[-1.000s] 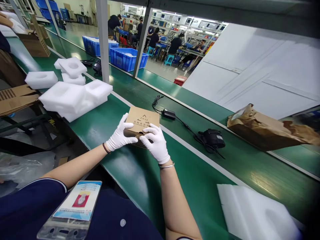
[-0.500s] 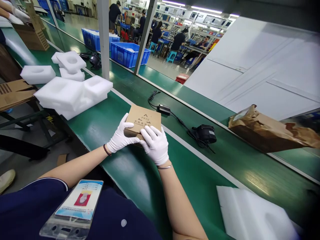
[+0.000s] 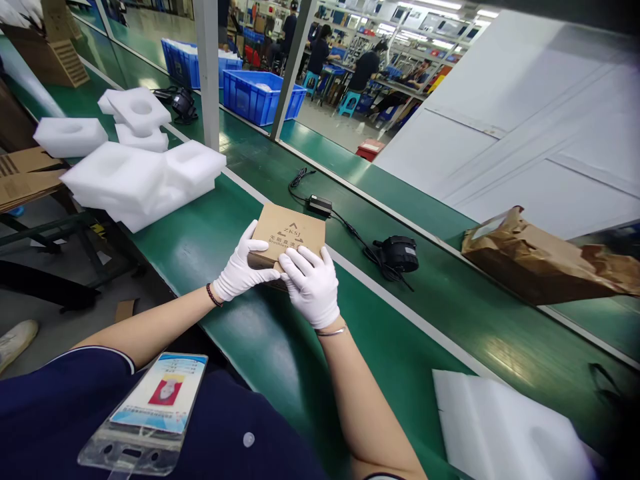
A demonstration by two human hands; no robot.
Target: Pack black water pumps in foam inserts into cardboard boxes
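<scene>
A small brown cardboard box with printed lettering lies on the green conveyor belt in front of me. My left hand, in a white glove, grips the box's near left corner with its fingers curled along the front edge. My right hand, also gloved, presses down on the near right part of the lid with fingers spread flat. The box's near flap looks closed under my hands.
White foam inserts are piled at left on the belt. A black device with cable and power brick lies beyond the box. A crumpled brown paper package sits right; foam sheet near right. Blue crates and seated workers behind.
The box's near flap, open a second ago, is now pressed shut. My right hand moved up onto the lid. The black device and cable drifted left.
</scene>
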